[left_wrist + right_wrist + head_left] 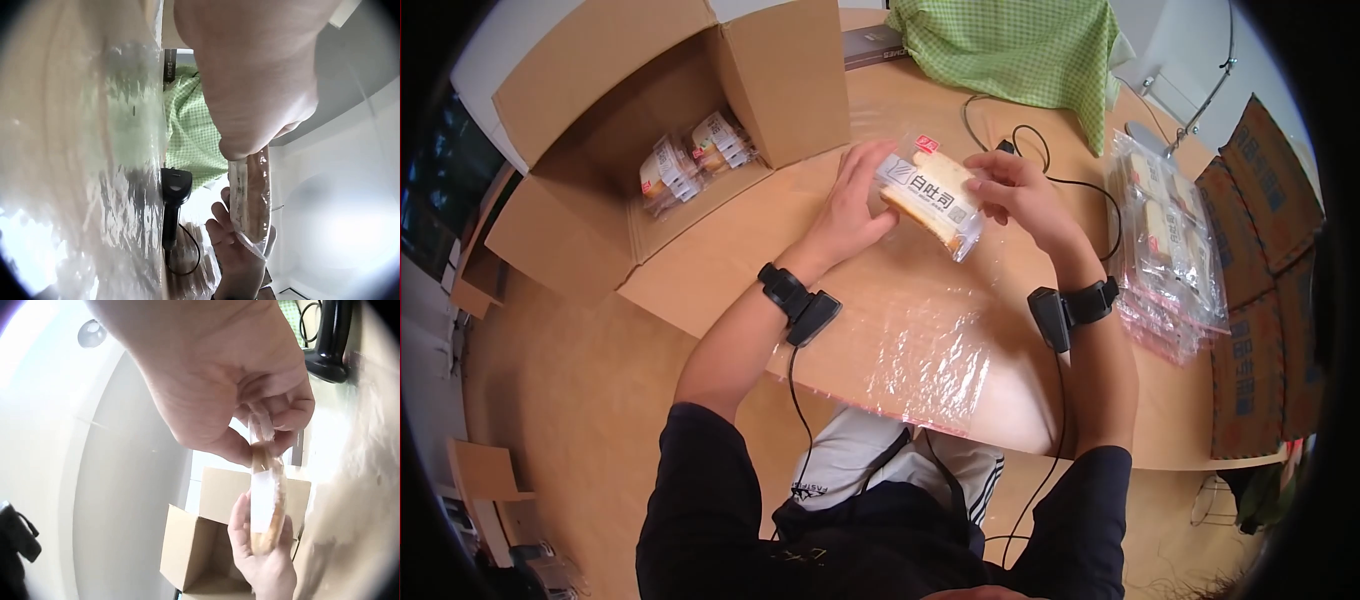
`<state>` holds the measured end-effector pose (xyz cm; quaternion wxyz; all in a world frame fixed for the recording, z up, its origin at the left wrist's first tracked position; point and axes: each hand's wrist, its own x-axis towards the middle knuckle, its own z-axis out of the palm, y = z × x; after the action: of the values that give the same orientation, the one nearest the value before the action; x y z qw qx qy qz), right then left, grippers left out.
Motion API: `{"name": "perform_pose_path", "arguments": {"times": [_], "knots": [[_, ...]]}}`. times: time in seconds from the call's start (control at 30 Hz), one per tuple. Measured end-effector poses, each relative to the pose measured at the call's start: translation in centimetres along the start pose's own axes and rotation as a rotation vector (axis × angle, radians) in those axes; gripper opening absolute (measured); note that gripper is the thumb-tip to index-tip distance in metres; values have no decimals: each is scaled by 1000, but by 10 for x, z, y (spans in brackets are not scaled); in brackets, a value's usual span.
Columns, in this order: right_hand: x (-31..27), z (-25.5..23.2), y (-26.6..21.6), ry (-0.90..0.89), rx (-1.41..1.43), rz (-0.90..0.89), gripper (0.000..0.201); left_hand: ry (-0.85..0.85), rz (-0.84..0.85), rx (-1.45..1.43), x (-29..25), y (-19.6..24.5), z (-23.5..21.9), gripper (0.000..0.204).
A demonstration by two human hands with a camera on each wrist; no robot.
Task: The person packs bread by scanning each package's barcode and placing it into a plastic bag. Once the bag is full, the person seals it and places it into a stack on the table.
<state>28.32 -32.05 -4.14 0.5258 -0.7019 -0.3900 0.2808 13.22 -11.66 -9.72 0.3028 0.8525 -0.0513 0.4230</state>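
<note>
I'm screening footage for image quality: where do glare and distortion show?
Head view: black rim around the picture, table edge bowed, white glare streaks on the plastic sheet; left wrist view: blown-out patches low on both sides; right wrist view: top left washed out, label on the bread too pale to read.

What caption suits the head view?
Two hands hold a packaged bread slice above a table, between an open cardboard box and stacked bread packs.
</note>
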Motion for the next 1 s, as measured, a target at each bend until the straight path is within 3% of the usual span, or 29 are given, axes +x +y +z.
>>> {"name": "perform_pose_path", "arguments": {"times": [0.03,0.1,0.13,0.2,0.27,0.3,0.47,0.53,0.57,0.63,0.67,0.7,0.77,0.9,0.93,1.0], "knots": [[1,-3,2,26,18,-8,36,-1,1,1,-3,-2,4,62],[3,-5,0,62,39,-24,34,22,-261,-308,-8,-7,13,59],[1,-6,-1,37,17,-22,36,9,-248,-319,-9,-13,14,59],[-5,-9,-5,-17,-58,-34,35,-157,-640,-744,-10,-29,10,47],[-10,-7,-7,-104,-68,-71,38,-262,-805,-988,-12,-36,1,40],[-13,-6,-11,-143,-27,-57,39,-206,-884,-1062,-12,-34,2,39],[-15,-9,-8,-222,122,-112,32,-330,-769,-1270,-14,-38,-4,47],[-14,-8,-7,-267,208,-53,29,-208,-842,-1533,-16,-46,-4,50],[-15,-7,-7,-267,204,-57,29,-208,-836,-1532,-12,-38,-4,50],[-15,-5,-8,-384,170,-38,28,42,-1047,-1418,-1,-13,-5,50],[-15,-3,-8,-443,168,-44,27,-189,-926,-1419,-9,-24,-10,50],[-16,-1,-9,-470,118,-34,26,-182,-918,-1413,-10,-29,-14,50],[-18,4,-11,-549,60,-68,25,-763,-782,-1382,-11,-35,-24,51],[-22,9,-17,-505,-59,-68,30,-946,-735,-819,2,10,-37,44],[-22,9,-14,-384,-26,-103,34,-956,-652,-782,3,0,-37,43],[-21,8,-16,-157,-67,-139,44,-862,-723,-828,10,16,-44,41]]}}
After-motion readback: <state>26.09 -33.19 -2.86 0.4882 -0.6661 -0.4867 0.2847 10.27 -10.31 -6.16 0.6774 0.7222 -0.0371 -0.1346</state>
